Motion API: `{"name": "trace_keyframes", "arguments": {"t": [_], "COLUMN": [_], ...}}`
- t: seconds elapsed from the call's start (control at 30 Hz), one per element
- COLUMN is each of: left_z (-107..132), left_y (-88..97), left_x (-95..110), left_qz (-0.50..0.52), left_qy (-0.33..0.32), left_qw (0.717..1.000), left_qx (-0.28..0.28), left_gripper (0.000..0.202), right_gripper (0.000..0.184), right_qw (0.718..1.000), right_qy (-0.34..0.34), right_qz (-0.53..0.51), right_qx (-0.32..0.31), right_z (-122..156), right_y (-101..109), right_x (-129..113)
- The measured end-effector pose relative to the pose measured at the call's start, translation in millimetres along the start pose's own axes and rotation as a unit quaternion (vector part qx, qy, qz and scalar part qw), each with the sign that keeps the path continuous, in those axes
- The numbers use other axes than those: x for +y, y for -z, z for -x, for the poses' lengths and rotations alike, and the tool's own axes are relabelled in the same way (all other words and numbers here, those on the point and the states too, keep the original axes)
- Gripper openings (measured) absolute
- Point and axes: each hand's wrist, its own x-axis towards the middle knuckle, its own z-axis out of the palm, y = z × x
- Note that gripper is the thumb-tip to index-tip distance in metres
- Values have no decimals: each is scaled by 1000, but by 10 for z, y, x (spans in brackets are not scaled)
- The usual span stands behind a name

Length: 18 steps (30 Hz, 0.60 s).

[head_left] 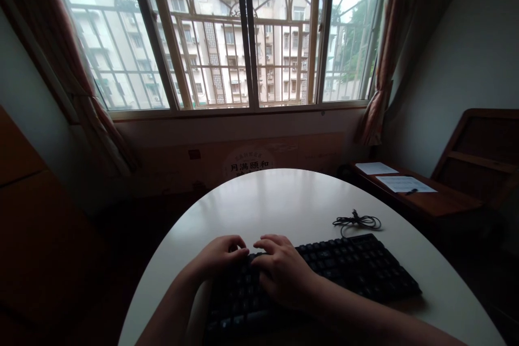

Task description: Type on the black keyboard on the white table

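A black keyboard (348, 265) lies at an angle on the white round table (259, 200). My left hand (223, 254) is at its back left corner, fingers curled toward the thumb; whatever they may hold cannot be made out. Over the left part of the keys is my right hand (286, 270), its thumb and index finger apart and pointing toward the left hand. Between the two hands is only a small gap. Behind the keyboard lies its bundled black cable (357, 220), coiled and tied. My right forearm crosses above the keyboard's front edge.
To the right, a low brown wooden table (446, 197) holds sheets of paper (405, 184) and a small dark item. A wooden chair back (478, 146) rises behind it. Ahead is a barred window (251, 65) with curtains on both sides. An orange-brown cabinet (24, 200) stands left.
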Motion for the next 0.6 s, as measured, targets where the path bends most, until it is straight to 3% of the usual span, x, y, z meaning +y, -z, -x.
{"name": "trace_keyframes", "arguments": {"t": [0.43, 0.6], "left_z": [41, 42], "left_y": [-6, -14], "left_x": [69, 74], "left_qz": [4, 5], "left_qy": [1, -4], "left_qw": [1000, 1000], "left_qx": [-2, -3], "left_gripper": [50, 51], "right_gripper": [23, 30], "right_qw": [1000, 1000], "right_qy": [1, 5], "right_qz": [5, 13], "right_qx": [10, -7], "right_z": [34, 42], "right_y": [-18, -14], "right_x": [39, 32]}}
